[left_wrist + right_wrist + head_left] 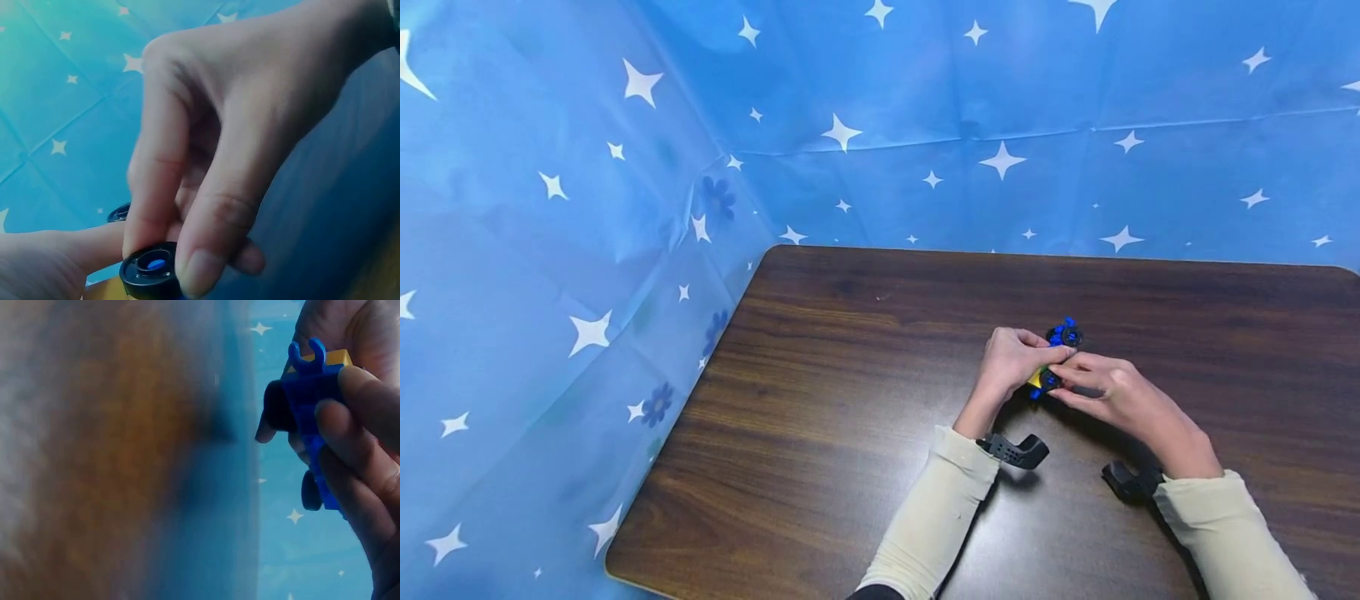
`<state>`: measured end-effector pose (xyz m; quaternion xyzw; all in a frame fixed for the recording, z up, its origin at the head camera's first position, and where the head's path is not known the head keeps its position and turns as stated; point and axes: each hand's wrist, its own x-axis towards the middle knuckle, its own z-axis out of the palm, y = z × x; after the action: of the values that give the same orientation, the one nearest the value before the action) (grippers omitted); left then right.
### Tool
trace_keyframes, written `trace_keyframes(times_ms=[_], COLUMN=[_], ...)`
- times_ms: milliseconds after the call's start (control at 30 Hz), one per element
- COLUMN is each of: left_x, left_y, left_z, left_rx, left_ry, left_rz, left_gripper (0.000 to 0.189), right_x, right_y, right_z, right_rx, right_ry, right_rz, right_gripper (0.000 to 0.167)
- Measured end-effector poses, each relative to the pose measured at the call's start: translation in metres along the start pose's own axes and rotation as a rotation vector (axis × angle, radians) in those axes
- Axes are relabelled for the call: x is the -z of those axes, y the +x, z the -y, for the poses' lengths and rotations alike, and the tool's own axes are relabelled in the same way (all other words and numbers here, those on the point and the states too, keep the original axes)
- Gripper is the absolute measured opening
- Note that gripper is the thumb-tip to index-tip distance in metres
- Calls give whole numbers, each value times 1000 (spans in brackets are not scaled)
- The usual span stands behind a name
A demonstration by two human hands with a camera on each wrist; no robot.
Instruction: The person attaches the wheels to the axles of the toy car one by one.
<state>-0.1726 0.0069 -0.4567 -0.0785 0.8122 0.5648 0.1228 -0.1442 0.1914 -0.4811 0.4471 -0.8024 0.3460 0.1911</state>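
Both hands hold a small blue toy-brick vehicle (306, 415) with black wheels just above the table. My left hand (1006, 360) comes from the left; its thumb and forefinger pinch by a black wheel (149, 275) in the left wrist view. From the right, my right hand (1116, 392) grips the vehicle, fingers laid along its blue body in the right wrist view. A blue two-pronged clip (307, 357) and a yellow brick (338, 359) sit at one end. Fingers hide much of the vehicle's middle.
The hands are over a dark wood-grain table (820, 400) with rounded corners. A blue star-patterned cloth (910, 92) hangs behind it and along its left side. A black wrist-camera mount (1017, 451) juts inward from the left wrist, another mount (1131, 483) from the right.
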Motion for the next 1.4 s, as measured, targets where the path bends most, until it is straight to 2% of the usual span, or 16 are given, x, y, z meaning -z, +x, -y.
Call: trace_keyframes(times_ms=[100, 133, 233, 400, 533, 633, 700, 800, 900, 1000, 1267, 1400], left_x=[0, 0, -1, -4, -4, -3, -1, 0, 0, -1, -19, -28], left_y=[0, 0, -1, -1, 0, 1, 3, 5, 7, 10, 7, 4], left_z=[3, 5, 9, 10, 11, 11, 10, 7, 1, -6, -19, -20], left_rx=[-15, -19, -33, -19, -15, -51, -76, -104, -152, -242, -496, -595], left_ry=[17, 25, 59, 73, 66, 103, 145, 243, 361, 513, 1019, 1198], left_rz=[4, 1, -8, 4, 27, 42, 56, 91, 128, 164, 216, 222], left_gripper=[28, 29, 32, 35, 35, 35, 34, 34, 33, 30, 26, 23], right_x=[-4, -5, -10, -11, -10, -5, 1, 12, 22, 29, 33, 33], right_y=[-4, -7, -13, -18, -20, -24, -28, -36, -44, -51, -54, -53], right_z=[-2, -3, -3, -2, -5, -8, -11, -18, -25, -32, -39, -39], right_rx=[-12, -20, -53, -76, -84, -145, -220, -355, -461, -514, -569, -586], right_ry=[-14, -26, -75, -141, -122, -127, -142, -146, -127, -116, -103, -121], right_rz=[15, 17, 14, -19, -24, -39, -75, -170, -287, -361, -372, -333], right_gripper=[33, 32, 40, 38, 40, 40, 31, 16, 26, 31, 33, 35])
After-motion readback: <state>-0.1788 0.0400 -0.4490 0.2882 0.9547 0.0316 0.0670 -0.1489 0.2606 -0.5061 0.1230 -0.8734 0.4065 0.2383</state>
